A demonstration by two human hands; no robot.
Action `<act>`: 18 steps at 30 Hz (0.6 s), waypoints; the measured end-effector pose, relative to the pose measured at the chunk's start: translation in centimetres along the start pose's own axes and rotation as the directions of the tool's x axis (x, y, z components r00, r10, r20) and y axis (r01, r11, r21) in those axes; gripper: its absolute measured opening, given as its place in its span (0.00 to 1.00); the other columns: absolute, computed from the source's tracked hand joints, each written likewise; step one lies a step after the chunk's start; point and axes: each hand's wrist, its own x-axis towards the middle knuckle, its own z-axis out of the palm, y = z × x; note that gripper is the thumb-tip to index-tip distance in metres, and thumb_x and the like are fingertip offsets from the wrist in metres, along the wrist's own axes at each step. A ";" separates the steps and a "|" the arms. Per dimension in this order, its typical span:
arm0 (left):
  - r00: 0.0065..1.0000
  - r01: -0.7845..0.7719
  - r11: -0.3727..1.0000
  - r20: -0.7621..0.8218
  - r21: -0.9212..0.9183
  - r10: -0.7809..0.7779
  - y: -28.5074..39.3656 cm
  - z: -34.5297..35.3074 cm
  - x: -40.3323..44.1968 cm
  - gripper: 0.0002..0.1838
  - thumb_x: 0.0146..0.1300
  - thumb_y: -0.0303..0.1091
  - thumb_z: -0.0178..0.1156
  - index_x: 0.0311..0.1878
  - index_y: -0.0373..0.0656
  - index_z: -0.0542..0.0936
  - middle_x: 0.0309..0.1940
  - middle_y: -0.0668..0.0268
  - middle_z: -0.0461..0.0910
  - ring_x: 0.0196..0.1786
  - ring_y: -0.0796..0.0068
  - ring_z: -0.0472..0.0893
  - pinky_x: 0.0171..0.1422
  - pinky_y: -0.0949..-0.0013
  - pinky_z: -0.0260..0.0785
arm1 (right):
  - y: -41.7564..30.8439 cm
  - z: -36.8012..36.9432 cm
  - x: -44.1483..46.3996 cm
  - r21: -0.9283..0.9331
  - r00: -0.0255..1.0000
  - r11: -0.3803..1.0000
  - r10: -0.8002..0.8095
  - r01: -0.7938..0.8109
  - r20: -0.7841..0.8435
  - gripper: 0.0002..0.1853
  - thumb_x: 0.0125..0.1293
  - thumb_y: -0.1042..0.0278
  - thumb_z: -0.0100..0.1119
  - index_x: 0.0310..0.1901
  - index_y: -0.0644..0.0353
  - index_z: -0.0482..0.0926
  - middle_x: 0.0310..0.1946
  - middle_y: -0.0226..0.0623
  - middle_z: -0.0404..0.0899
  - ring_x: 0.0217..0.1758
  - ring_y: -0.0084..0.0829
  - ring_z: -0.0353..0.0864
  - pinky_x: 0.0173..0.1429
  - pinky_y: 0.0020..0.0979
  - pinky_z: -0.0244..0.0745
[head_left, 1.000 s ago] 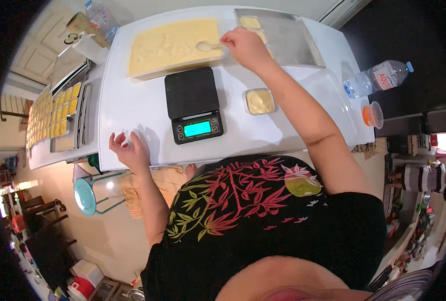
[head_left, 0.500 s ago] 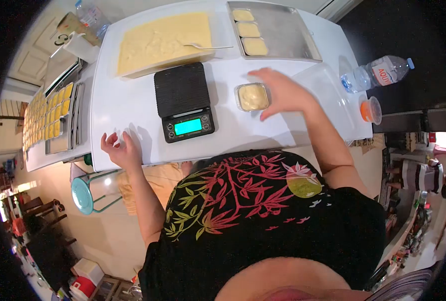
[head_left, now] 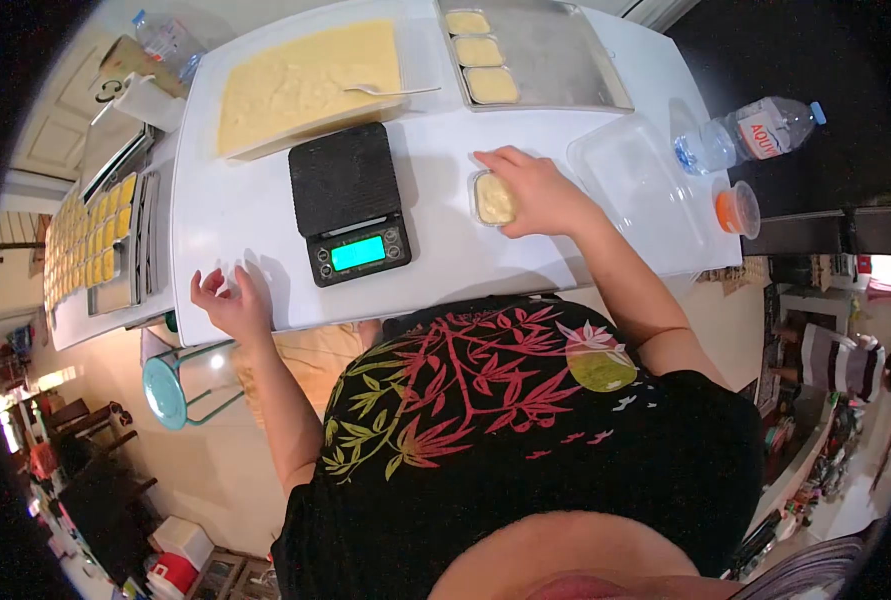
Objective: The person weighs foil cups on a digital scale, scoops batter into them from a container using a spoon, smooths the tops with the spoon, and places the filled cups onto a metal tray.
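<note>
My right hand [head_left: 537, 193] has its fingers around a small clear cup of pale yellow cream [head_left: 494, 198] on the white table. My left hand [head_left: 233, 300] rests at the table's front left edge, empty, with its fingers loosely curled and apart. Between my hands stands a black scale [head_left: 349, 200] with a lit display and a bare platform. Behind it, a large container of yellow cream [head_left: 305, 85] has a spoon [head_left: 395, 91] lying across its right rim. Three filled cups [head_left: 490, 85] form a column at the left of a metal tray [head_left: 565, 60].
A clear plastic lid or tray [head_left: 635, 180] lies at the right, beside a water bottle [head_left: 755, 135] and an orange-filled tub [head_left: 737, 210]. At far left, a second table holds trays of yellow-filled cups [head_left: 95, 235] and a paper roll [head_left: 148, 103]. A turquoise stool [head_left: 165, 393] stands below.
My right hand has let go of the spoon, moved down toward me and closed around the small cup. My left hand has barely moved; the whole view has shifted slightly.
</note>
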 end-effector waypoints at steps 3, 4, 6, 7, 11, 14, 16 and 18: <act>1.000 0.000 1.000 -0.002 -0.010 0.000 -0.2 0.0 0.1 0.35 0.57 0.35 0.67 0.65 0.36 0.62 0.45 0.56 0.78 0.47 0.62 0.78 0.47 0.64 0.69 | -0.3 -0.5 0.0 0.010 1.000 1.000 0.007 -0.008 0.031 0.48 0.36 0.67 0.70 0.68 0.55 0.65 0.51 0.41 0.73 0.54 0.47 0.75 0.57 0.42 0.72; 1.000 0.000 1.000 0.001 -0.015 0.000 -0.3 0.0 0.1 0.35 0.57 0.35 0.67 0.64 0.36 0.62 0.45 0.56 0.78 0.47 0.62 0.78 0.47 0.64 0.69 | -0.7 -1.0 -0.1 0.027 0.999 0.999 0.026 -0.027 0.044 0.49 0.36 0.67 0.70 0.68 0.54 0.65 0.51 0.41 0.73 0.53 0.47 0.75 0.57 0.42 0.71; 1.000 -0.010 1.000 -0.002 -0.007 0.010 -0.5 -0.1 0.1 0.35 0.57 0.35 0.67 0.65 0.38 0.62 0.45 0.58 0.77 0.47 0.65 0.77 0.45 0.67 0.70 | -0.9 -1.7 -0.1 -0.002 0.998 1.000 0.024 -0.024 0.054 0.50 0.37 0.67 0.70 0.69 0.50 0.63 0.50 0.42 0.73 0.52 0.47 0.76 0.57 0.43 0.70; 1.000 -0.015 1.000 -0.002 -0.006 0.015 -0.5 0.0 0.1 0.35 0.57 0.34 0.67 0.65 0.39 0.62 0.45 0.59 0.77 0.47 0.67 0.77 0.44 0.68 0.70 | -0.9 -1.9 -0.2 -0.019 0.998 0.999 0.027 -0.026 0.059 0.50 0.37 0.67 0.70 0.70 0.49 0.62 0.50 0.42 0.73 0.52 0.47 0.76 0.57 0.43 0.70; 1.000 -0.010 1.000 -0.003 0.015 0.010 -0.5 0.1 0.2 0.35 0.57 0.35 0.67 0.65 0.38 0.62 0.45 0.58 0.77 0.47 0.65 0.77 0.46 0.66 0.70 | -0.6 -1.2 0.1 -0.032 0.987 0.996 0.083 -0.079 0.140 0.52 0.36 0.68 0.71 0.70 0.43 0.61 0.53 0.43 0.73 0.56 0.48 0.75 0.60 0.49 0.66; 1.000 -0.007 1.000 -0.006 0.022 0.007 -0.1 0.0 0.1 0.35 0.56 0.35 0.66 0.64 0.36 0.63 0.45 0.56 0.78 0.47 0.61 0.78 0.47 0.63 0.70 | -1.8 -2.2 0.0 0.003 0.974 0.982 0.185 -0.187 0.132 0.54 0.35 0.65 0.75 0.70 0.41 0.61 0.55 0.43 0.72 0.57 0.47 0.74 0.59 0.51 0.65; 1.000 -0.008 1.000 -0.001 0.022 0.008 0.0 0.0 0.1 0.35 0.56 0.35 0.66 0.64 0.37 0.63 0.45 0.56 0.78 0.47 0.61 0.78 0.47 0.62 0.70 | -2.0 -2.4 -0.2 0.062 0.962 0.963 0.255 -0.262 0.100 0.55 0.34 0.63 0.77 0.70 0.41 0.60 0.57 0.44 0.71 0.60 0.46 0.73 0.59 0.53 0.64; 1.000 0.004 1.000 0.015 0.020 -0.005 -0.3 0.0 0.2 0.35 0.57 0.35 0.67 0.64 0.38 0.62 0.46 0.58 0.77 0.47 0.64 0.77 0.47 0.64 0.69 | -1.7 -2.6 -0.6 -0.076 0.967 0.973 0.224 -0.216 0.122 0.56 0.33 0.62 0.78 0.70 0.41 0.61 0.59 0.42 0.70 0.62 0.43 0.72 0.59 0.54 0.64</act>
